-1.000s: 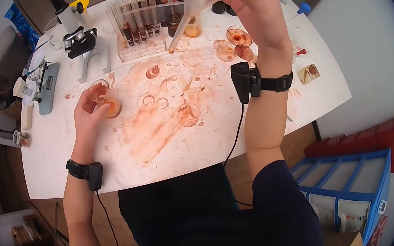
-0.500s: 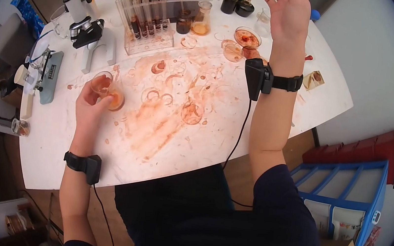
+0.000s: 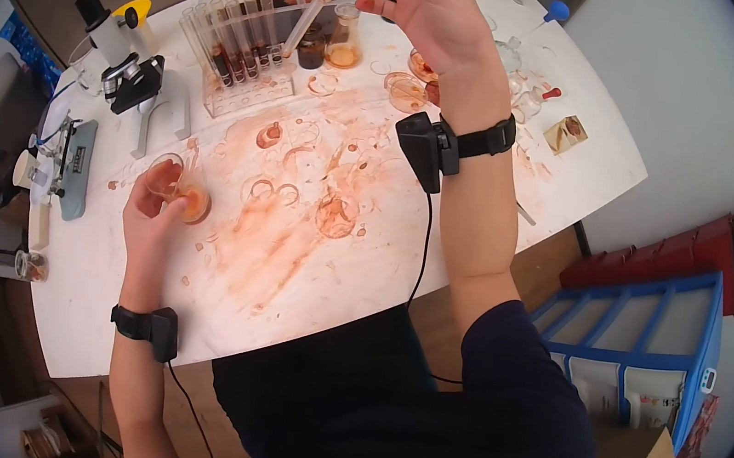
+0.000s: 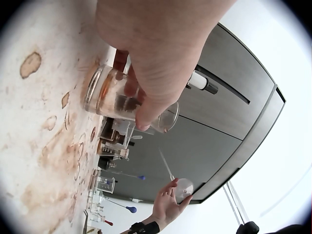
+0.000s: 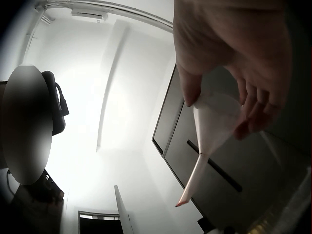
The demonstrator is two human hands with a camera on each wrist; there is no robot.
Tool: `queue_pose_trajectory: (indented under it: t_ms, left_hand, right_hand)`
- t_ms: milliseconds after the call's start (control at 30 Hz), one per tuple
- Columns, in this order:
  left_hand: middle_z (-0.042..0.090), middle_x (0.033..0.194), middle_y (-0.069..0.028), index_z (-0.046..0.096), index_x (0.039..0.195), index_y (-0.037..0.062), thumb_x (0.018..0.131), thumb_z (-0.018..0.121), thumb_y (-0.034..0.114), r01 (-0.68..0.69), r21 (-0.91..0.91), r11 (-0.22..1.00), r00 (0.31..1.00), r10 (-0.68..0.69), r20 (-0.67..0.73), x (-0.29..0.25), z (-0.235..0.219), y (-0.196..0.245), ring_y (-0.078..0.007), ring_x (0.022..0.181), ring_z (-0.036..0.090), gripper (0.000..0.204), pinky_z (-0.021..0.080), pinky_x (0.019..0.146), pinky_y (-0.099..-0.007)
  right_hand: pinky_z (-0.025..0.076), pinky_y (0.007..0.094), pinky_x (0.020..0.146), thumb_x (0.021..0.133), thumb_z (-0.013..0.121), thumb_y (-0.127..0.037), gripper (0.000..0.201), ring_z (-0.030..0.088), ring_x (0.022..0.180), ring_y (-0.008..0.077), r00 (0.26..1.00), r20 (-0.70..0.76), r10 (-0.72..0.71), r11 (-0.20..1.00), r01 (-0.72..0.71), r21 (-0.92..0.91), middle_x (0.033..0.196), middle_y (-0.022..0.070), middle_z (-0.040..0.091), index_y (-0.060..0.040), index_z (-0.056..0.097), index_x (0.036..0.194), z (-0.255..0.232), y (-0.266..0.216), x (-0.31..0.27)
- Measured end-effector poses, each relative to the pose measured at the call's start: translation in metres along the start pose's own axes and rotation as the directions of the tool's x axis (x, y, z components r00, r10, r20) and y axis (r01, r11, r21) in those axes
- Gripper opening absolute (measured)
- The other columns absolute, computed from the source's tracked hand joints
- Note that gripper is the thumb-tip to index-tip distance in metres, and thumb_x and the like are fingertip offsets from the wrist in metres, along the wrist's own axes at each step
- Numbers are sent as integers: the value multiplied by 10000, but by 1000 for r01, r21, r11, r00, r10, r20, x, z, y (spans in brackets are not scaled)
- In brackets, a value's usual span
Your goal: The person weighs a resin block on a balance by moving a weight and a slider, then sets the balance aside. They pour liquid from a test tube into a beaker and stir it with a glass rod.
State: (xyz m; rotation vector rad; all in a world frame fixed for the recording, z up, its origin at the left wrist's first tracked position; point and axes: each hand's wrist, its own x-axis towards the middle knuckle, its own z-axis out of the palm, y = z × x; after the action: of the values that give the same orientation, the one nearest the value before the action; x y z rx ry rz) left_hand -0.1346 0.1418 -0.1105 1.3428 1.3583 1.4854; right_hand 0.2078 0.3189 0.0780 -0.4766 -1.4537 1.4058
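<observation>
The right hand [image 3: 432,17] holds a clear conical funnel [image 5: 214,127] with a long narrow stem, raised above the far part of the white stained table [image 3: 299,322]. The funnel lies between the thumb and the fingers: the thumb pinches one side of the wide rim, and the fingertips (reddish at the ends) bear on the opposite side. The wide mouth faces up. The long axis is slanted, with the stem pointing downward and toward the person's left; its tip is tinted red. In the head view, the tip appears beside a clear rack of test tubes [image 3: 250,84] and near a glass flask of amber liquid [image 3: 344,52].

The left hand [image 3: 152,212] grips a clear cylindrical glass beaker [image 4: 113,103] with orange residue inside. Thumb and fingers curl around opposite sides of the wall (the spacing of the far fingers cannot be told). The beaker is upright at the left part of the table, mouth up, long axis near vertical.
</observation>
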Motion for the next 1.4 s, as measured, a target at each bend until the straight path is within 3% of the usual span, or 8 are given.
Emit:
queue_pose_trajectory:
  t_ms: [367, 400, 500, 600, 833, 933, 1300, 1400]
  left_hand:
    - [636, 1290, -97, 563, 1372, -5, 817, 755, 30, 9, -7, 1000, 1000, -9, 7, 0, 4, 10, -188, 1209, 590, 589, 445, 1054, -332]
    - [636, 1287, -95, 563, 1372, -5, 816, 758, 30, 10, -15, 1000, 1000, -10, 8, -1, 5, 11, -187, 1204, 592, 590, 446, 1054, -331]
    - [639, 1285, -91, 566, 1368, -2, 815, 759, 25, 6, -29, 1000, 1000, -5, 17, 0, 5, 9, -183, 1193, 598, 586, 447, 1055, -330]
    - [640, 1286, -88, 569, 1364, 0, 813, 758, 20, 8, -31, 999, 1000, -7, 18, 0, 4, 9, -183, 1187, 604, 583, 447, 1056, -329]
    - [643, 1287, -90, 569, 1363, -3, 805, 760, 17, 32, -12, 999, 999, -31, 16, 0, 4, 11, -185, 1190, 611, 590, 446, 1055, -330]
    - [617, 1323, -86, 545, 1392, -6, 834, 751, 81, 3, 13, 1000, 999, -4, 34, 0, 3, 9, -146, 1090, 594, 601, 460, 979, -307]
    - [650, 1278, -99, 568, 1364, -14, 799, 765, 25, 29, 0, 1000, 999, -29, 14, -1, 5, 13, -186, 1182, 612, 599, 442, 1057, -332]
    - [650, 1278, -98, 567, 1365, -15, 798, 765, 22, 33, -8, 999, 999, -33, 11, -1, 6, 14, -187, 1184, 611, 601, 441, 1062, -334]
  right_hand:
    - [476, 304, 836, 998, 636, -430, 415, 642, 973, 144, 990, -78, 116, 984, -125, -126, 1064, 64, 714, -47, 686, 1151, -4, 18, 11]
    - [490, 316, 892, 996, 654, -382, 448, 640, 1042, 149, 988, -57, 145, 982, -151, -115, 1161, 90, 695, -12, 635, 1249, -10, 20, 14]
    - [512, 297, 837, 912, 730, -449, 561, 658, 984, 177, 996, -91, 23, 957, -49, -287, 1106, 95, 721, 3, 657, 1235, -11, 32, 13]
    - [506, 320, 853, 943, 691, -487, 546, 629, 960, 148, 993, -105, 55, 946, -85, -312, 1135, 100, 720, -22, 654, 1225, -7, 40, 15]
    - [500, 320, 875, 937, 699, -485, 565, 634, 994, 155, 985, -148, 87, 936, -132, -328, 1139, 105, 720, 2, 646, 1218, -5, 45, 16]
    - [498, 329, 882, 930, 705, -491, 580, 634, 999, 161, 986, -140, 92, 935, -134, -327, 1141, 114, 717, 7, 645, 1219, -4, 47, 16]
    - [497, 302, 811, 927, 707, -480, 505, 622, 993, 149, 984, -133, 115, 936, -153, -318, 1082, 72, 697, -19, 689, 1131, -8, 68, 25]
    - [500, 302, 822, 923, 718, -467, 624, 622, 994, 150, 988, -102, 114, 943, -140, -301, 1109, 87, 689, 33, 606, 1279, -5, 66, 24]
